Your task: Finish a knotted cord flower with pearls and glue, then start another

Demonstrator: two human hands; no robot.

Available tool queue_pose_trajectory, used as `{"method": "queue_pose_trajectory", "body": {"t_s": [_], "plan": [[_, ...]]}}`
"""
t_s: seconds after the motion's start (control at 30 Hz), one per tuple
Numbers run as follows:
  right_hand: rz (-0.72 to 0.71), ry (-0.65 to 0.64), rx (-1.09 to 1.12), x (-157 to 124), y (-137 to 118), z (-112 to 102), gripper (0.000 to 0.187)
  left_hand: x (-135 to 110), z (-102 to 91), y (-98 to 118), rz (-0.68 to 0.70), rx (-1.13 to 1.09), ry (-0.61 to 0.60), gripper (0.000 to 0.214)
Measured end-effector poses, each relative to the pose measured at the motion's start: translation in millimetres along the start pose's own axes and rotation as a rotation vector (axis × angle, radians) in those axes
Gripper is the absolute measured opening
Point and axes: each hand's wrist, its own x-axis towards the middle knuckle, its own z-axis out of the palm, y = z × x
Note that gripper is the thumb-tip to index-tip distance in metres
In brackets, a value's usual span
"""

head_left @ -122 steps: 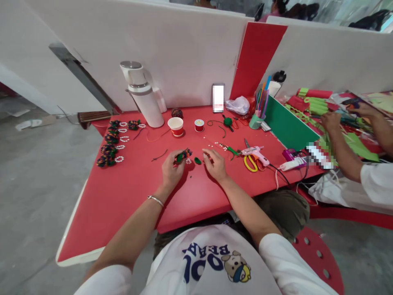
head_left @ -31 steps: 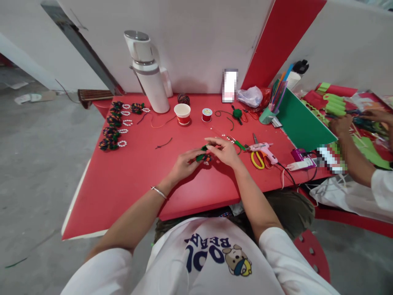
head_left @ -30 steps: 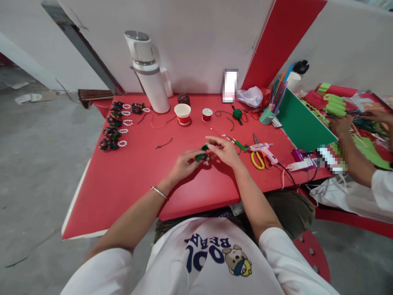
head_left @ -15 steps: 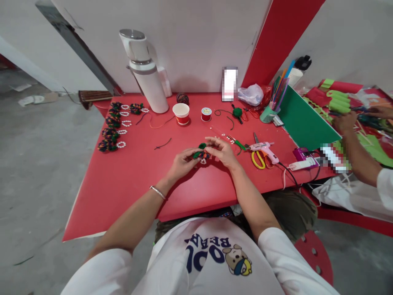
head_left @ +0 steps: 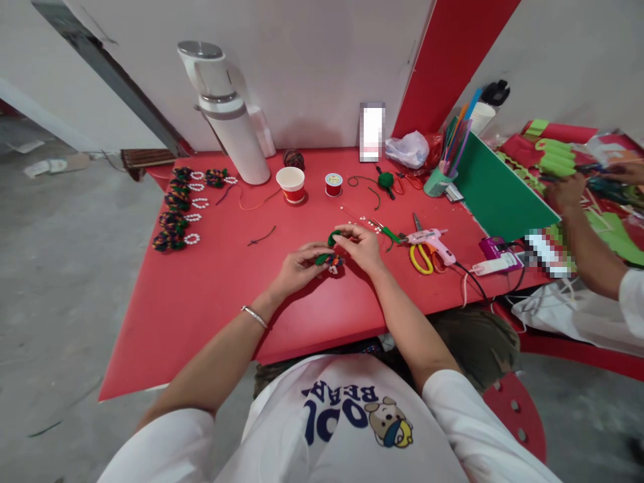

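Observation:
Over the red table [head_left: 211,288], my left hand [head_left: 302,267] pinches a small multicoloured yarn ornament [head_left: 333,260]. White beads show along its lower edge. My right hand [head_left: 363,249] is closed at the fingertips on a green yarn part [head_left: 334,237] just above the ornament. Whether that part is joined to the ornament, I cannot tell. At the table's left lie several finished-looking yarn ornaments [head_left: 177,200] with white bead loops. Right of my hands are a green-handled tool [head_left: 388,232], loose white beads, a pink glue gun [head_left: 431,243] and yellow-handled scissors [head_left: 420,260].
A tall white flask [head_left: 236,141], a paper cup [head_left: 290,184], a red thread spool [head_left: 333,184] and a green yarn ball [head_left: 386,180] stand or lie at the back. A green board [head_left: 503,191] borders a co-worker's hand [head_left: 568,191] and craft materials. A cord trails from the glue gun.
The green yarn part between my right fingertips now sits slightly farther from the multicoloured ornament. My left hand keeps its pinch. The whole view has shifted slightly.

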Motion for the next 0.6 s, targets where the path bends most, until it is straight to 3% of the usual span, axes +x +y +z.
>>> {"method": "queue_pose_trajectory", "body": {"t_s": [0.17,0.6], "plan": [[-0.046,-0.028,-0.098,-4.6,-3.3,2.9,0.026,-0.3,0.6,-2.5,-0.04,-0.004,0.042,0.034],[0.135,-0.135,0.239,-6.2,-8.8,-2.1,0.037,-1.2,-0.6,7.6,-0.178,-0.143,0.096,0.038]]}}
